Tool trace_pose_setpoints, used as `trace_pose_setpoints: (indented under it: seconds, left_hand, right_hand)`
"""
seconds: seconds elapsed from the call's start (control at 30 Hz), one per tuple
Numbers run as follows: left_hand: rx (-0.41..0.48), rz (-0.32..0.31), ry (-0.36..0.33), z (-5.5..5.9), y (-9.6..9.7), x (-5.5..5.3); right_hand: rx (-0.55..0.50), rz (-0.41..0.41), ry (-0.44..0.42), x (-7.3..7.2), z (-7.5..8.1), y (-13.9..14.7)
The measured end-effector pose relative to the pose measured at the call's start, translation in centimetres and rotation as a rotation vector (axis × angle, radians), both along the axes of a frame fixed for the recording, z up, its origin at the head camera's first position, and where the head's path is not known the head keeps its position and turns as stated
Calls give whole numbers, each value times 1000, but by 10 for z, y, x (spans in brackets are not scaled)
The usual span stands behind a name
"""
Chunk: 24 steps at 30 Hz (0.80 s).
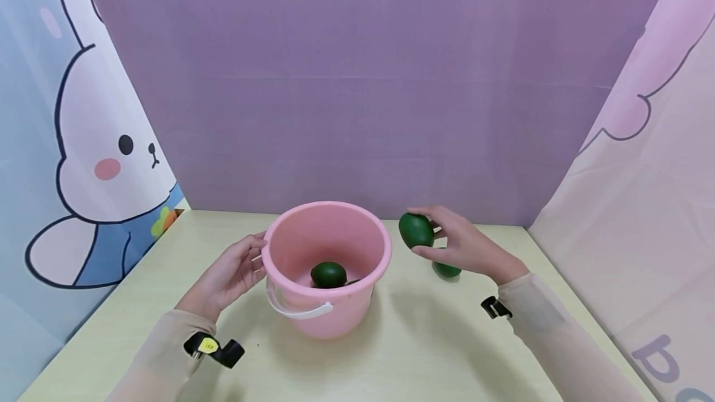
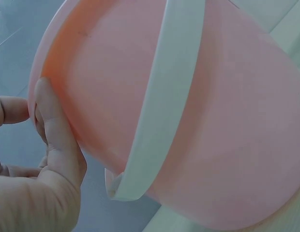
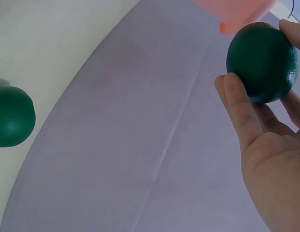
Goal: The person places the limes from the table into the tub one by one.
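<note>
A pink bucket (image 1: pixel 337 312) stands on the table, its white handle (image 1: pixel 304 314) hanging down at the front. My left hand (image 1: pixel 234 275) pinches the bucket's rim at the left, with the thumb (image 2: pixel 55 116) under the lip. Held between the thumb and fingers of my right hand (image 1: pixel 466 244) is a dark green egg-shaped fruit (image 1: pixel 416 231), raised just right of the bucket. Inside the bucket lies a similar green fruit (image 1: pixel 328 275), and a sliver of another shows beside it, mostly hidden by the rim. One more green fruit (image 1: pixel 447 271) rests on the table, partly behind my right hand.
The pale table (image 1: pixel 424 352) ends at a purple backdrop (image 1: pixel 357 92). A rabbit-print cloth (image 1: pixel 106 141) hangs at the left, and a pale pink printed cloth (image 1: pixel 642 222) at the right. Black straps (image 1: pixel 215 347) sit on both wrists.
</note>
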State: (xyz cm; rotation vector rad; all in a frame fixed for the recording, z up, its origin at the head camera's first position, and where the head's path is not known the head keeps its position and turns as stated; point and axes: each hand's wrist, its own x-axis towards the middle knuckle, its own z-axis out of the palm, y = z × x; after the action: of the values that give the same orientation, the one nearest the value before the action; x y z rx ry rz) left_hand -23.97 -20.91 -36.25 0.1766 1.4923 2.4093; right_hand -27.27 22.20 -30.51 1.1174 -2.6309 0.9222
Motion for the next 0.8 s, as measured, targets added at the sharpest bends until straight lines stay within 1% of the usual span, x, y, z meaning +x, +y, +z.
trace_pose_setpoints:
  seconds: [0.17,0.4,0.8]
  left_hand:
    - [0,3,-4,1,1,0]
    - [-9,6,-2,0,0,0]
    - [10,-7,3,0,0,0]
  right_hand:
    - [-3,8,9,2,4,-3]
    - [-4,10,19,3,5,-6]
    - [1,18,31,2,8,-13]
